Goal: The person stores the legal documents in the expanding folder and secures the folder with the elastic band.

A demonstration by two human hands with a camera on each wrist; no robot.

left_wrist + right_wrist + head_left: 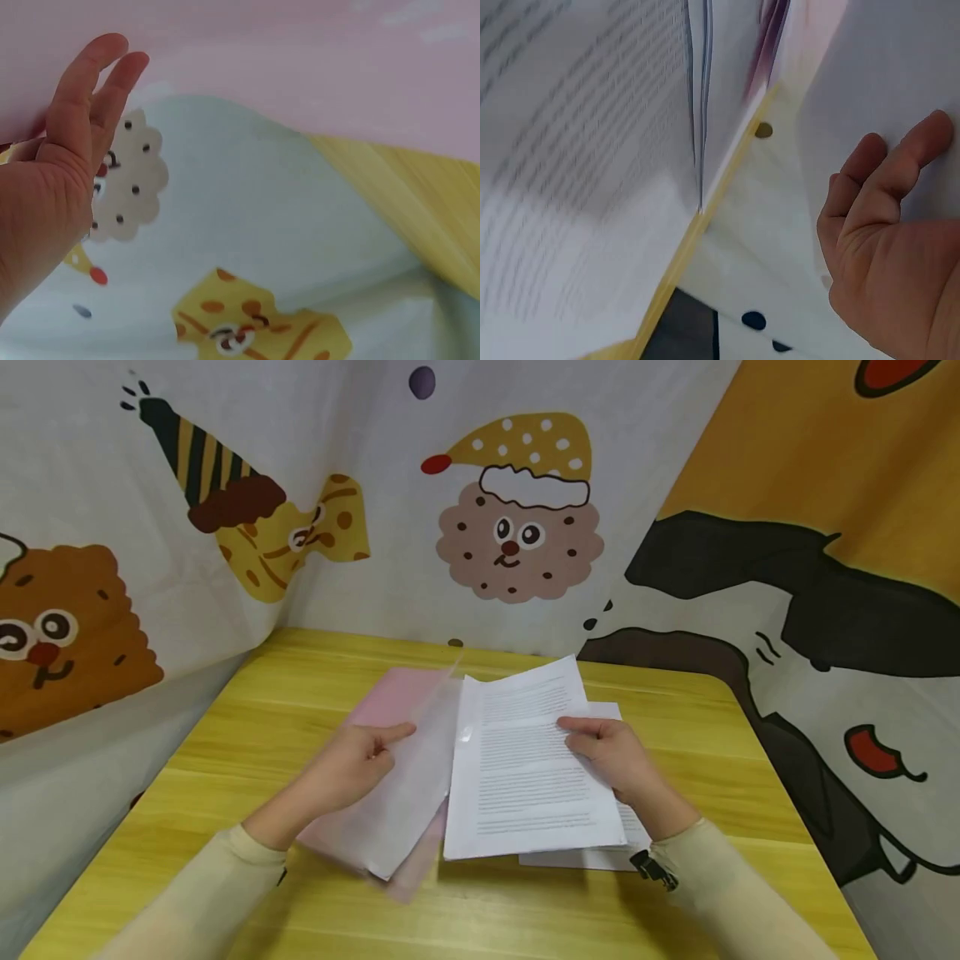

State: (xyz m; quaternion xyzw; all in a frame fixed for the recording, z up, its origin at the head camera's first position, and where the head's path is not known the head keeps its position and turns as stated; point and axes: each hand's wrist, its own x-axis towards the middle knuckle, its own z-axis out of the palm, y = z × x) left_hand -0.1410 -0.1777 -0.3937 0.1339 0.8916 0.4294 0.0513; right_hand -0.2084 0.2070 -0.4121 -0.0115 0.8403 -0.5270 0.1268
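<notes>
My left hand (363, 764) pinches a pink folder (386, 693) with a translucent cover, its thumb and index finger over the front. From the left wrist view, the other fingers (112, 82) lie behind the pink sheet. My right hand (618, 756) grips printed sheets (525, 768) at their right edge, thumb and index finger on the text side. These sheets stand tilted, their left edge right beside the folder. More printed paper (585, 860) lies on the table below and behind them, partly hidden. The right wrist view shows fingers (885, 180) curled against the back of a white sheet (907, 67).
A yellow wood-grain table (675, 727) lies beneath everything. Behind it and at both sides hangs a white curtain (390, 585) printed with cartoon figures, close to the table's edges. A black clip-like piece (654, 870) sits at the right sleeve cuff.
</notes>
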